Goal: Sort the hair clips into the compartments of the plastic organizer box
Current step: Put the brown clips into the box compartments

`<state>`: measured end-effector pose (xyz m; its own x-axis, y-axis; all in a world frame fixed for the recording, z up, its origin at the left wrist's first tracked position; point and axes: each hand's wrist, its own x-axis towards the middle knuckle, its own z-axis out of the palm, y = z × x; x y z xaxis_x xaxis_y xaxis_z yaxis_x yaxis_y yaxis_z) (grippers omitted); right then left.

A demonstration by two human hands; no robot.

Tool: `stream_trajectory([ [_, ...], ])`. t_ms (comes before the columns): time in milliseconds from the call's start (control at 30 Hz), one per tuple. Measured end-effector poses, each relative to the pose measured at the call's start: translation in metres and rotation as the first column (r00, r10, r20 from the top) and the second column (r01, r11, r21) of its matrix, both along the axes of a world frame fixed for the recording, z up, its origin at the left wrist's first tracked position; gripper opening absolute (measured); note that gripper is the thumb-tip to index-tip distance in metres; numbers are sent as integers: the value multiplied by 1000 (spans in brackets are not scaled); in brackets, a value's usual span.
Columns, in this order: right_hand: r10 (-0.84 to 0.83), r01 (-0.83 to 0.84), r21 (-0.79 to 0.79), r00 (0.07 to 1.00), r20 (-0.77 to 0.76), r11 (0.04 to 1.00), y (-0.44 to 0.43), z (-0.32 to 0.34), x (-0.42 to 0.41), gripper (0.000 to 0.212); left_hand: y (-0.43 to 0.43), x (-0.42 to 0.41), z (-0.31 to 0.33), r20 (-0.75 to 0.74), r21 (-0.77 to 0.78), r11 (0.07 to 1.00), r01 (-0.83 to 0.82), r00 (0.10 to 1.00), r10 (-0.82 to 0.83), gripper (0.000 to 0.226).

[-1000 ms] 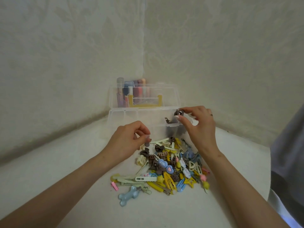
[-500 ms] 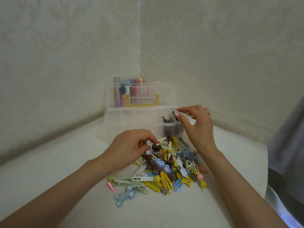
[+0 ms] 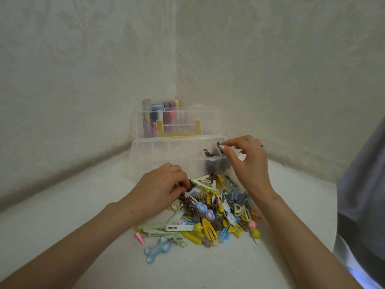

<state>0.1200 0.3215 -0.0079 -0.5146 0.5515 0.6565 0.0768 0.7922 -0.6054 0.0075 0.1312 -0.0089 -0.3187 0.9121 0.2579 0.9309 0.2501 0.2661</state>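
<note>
A clear plastic organizer box (image 3: 145,155) stands open in the corner, its lid upright behind it. A heap of hair clips (image 3: 212,211) in yellow, blue, brown and cream lies in front of the box. My right hand (image 3: 245,161) hovers over the box's right end, its fingertips pinching a small brown claw clip (image 3: 219,145) above the rightmost compartments. Another brown clip (image 3: 207,153) lies inside a compartment there. My left hand (image 3: 160,188) rests on the left top of the heap, fingers closed on a small brown clip (image 3: 190,185).
Coloured tubes (image 3: 160,115) and a yellow handle (image 3: 177,132) show through the raised lid. Papered walls meet right behind the box. A pale blue bone-shaped clip (image 3: 156,250) and a pink clip (image 3: 139,238) lie at the heap's near left edge. Grey fabric (image 3: 362,184) hangs at right.
My left hand dropped from above the heap onto it and closed on a brown clip. My right hand lowered its brown clip toward the box's right compartments.
</note>
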Motion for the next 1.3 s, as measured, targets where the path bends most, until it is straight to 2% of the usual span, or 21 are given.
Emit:
stream_trajectory([
  [167, 1, -1, -6, 1000, 4, 1000, 0, 0, 0, 11, -1, 2, 2, 98, -7, 999, -44, 994, 45, 10],
  [267, 4, -4, -10, 1000, -5, 1000, 1, 0, 1, 10, 0, 3, 4, 199, 13, 1000, 5, 980, -7, 16],
  [367, 11, -11, -18, 1000, -13, 1000, 1, 1, 2, 9, -1, 2, 12, 264, 33, 998, 44, 963, -51, 11],
  [433, 12, -12, -18, 1000, -15, 1000, 1, 1, 2, 8, -3, 1, 17, 309, -24, 994, 109, 946, -97, 16],
  [533, 15, -15, -21, 1000, -21, 1000, 0, 1, 3, 8, -4, 0, 19, 267, -156, 971, 184, 954, -138, 15],
  [767, 13, -13, -33, 1000, -15, 999, 1, 0, 3, 10, -9, -12, 20, 187, -128, 986, 108, 979, -83, 14],
  [867, 17, -18, -34, 1000, -17, 999, 1, 1, 3, 9, -7, -6, 20, 230, -94, 981, 170, 962, -144, 11],
  [967, 15, -16, -31, 1000, -21, 999, 1, 1, 4, 8, -6, -2, 20, 228, -172, 958, 230, 955, -189, 17],
  [1033, 15, -16, -28, 1000, -21, 999, 1, 1, 3, 8, -6, -3, 18, 192, -216, 950, 224, 964, -184, 13],
  [1100, 17, -18, -32, 1000, -22, 999, 2, 1, 3, 8, -5, -3, 18, 194, -187, 963, 192, 969, -156, 9],
  [1200, 19, -19, -28, 1000, -25, 999, 2, 1, 3, 8, -4, -1, 19, 282, -93, 985, 143, 953, -112, 14],
  [1300, 18, -19, -34, 1000, -24, 999, 1, 1, 3, 9, -2, 2, 17, 302, -63, 992, 111, 949, -87, 6],
])
